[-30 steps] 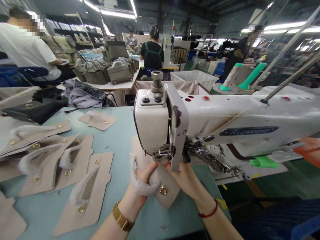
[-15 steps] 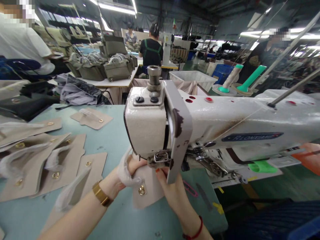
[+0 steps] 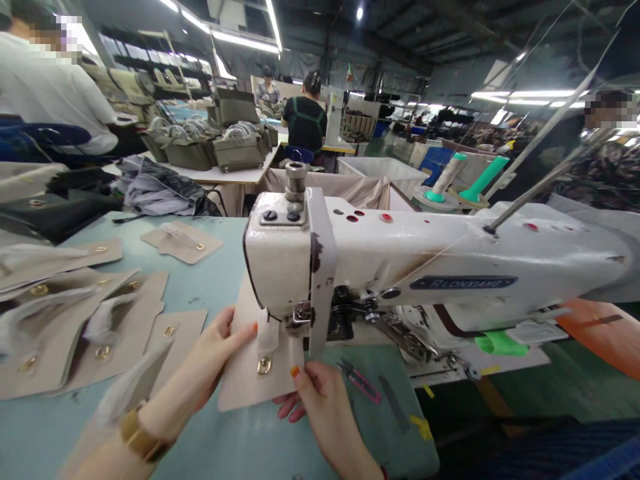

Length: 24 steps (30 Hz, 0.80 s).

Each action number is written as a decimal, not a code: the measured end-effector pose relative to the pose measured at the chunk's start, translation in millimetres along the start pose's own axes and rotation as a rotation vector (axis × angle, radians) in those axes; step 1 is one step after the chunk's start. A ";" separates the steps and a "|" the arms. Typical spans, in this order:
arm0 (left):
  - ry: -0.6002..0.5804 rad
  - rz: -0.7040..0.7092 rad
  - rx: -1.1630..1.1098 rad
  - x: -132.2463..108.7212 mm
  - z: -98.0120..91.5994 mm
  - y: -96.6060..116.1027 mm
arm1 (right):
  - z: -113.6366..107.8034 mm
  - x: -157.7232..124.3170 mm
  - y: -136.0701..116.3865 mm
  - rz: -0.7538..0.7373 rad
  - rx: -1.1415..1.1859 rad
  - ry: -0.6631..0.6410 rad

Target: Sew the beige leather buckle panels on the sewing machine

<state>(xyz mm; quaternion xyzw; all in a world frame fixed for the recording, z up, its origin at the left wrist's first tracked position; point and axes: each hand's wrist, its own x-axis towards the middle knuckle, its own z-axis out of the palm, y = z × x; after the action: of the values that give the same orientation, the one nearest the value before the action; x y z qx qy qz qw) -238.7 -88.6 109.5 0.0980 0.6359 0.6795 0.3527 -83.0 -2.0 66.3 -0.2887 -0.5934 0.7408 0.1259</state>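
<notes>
A beige bag panel (image 3: 245, 383) with a gold ring fitting and a film-wrapped handle (image 3: 269, 332) lies partly under the head of the white sewing machine (image 3: 285, 257). My left hand (image 3: 220, 347) grips the panel's left edge, thumb on top and fingers underneath. At the lower right edge my right hand (image 3: 320, 400) pinches the panel between thumb and fingers. The machine head hides the panel's far right part and the needle. Right of my right hand lie pink-handled thread snips (image 3: 361, 381).
Several similar beige panels (image 3: 130, 327) cover the left of the green table (image 3: 200, 447). Beyond it are a grey cloth pile (image 3: 160, 190) and a white bin (image 3: 380, 170). Thread cones (image 3: 484, 180) stand behind the machine. Co-workers sit farther back, and an orange sleeve (image 3: 600, 333) shows at right.
My left hand has come out from the handle loop and moved left to the panel's edge. The right hand has drawn back toward me, and the panel now shows more fully, shifted left.
</notes>
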 end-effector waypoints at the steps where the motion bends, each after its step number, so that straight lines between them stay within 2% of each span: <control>1: 0.007 -0.038 -0.049 -12.3 -2.1 -13.4 | 0.2 -1.8 0.5 0.003 0.030 -0.007; 3: 0.064 -0.092 -0.162 -36.3 0.8 -40.8 | 0.7 -4.4 0.5 0.010 0.073 -0.025; 5: 0.040 -0.095 -0.271 -53.7 11.3 -63.9 | 1.0 -6.2 0.0 0.007 0.079 -0.040; 8: 0.068 -0.130 -0.292 -61.4 30.1 -79.5 | 1.0 -8.8 -0.4 0.002 0.051 -0.042; 10: 0.125 -0.150 -0.241 -58.8 37.3 -77.4 | 0.7 -10.6 0.4 -0.007 0.021 -0.032; 13: 0.162 -0.122 -0.082 -54.7 37.1 -67.0 | -0.1 -12.6 2.7 -0.018 -0.026 -0.025; 17: 0.124 -0.042 0.145 -55.2 28.5 -61.0 | -1.9 -13.4 3.3 -0.023 -0.052 -0.020; 20: 0.068 -0.078 0.155 -55.7 25.0 -64.3 | -3.3 -13.7 1.8 -0.017 -0.005 -0.057; 24: 0.083 -0.149 0.112 -55.0 25.1 -66.3 | -4.6 -13.3 2.4 -0.018 0.040 -0.080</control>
<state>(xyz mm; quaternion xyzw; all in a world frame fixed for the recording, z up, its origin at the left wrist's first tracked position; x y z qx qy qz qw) -160.3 -105.7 69.3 0.0417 0.6924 0.6181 0.3698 -69.3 -6.0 67.1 -0.2508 -0.5856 0.7623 0.1145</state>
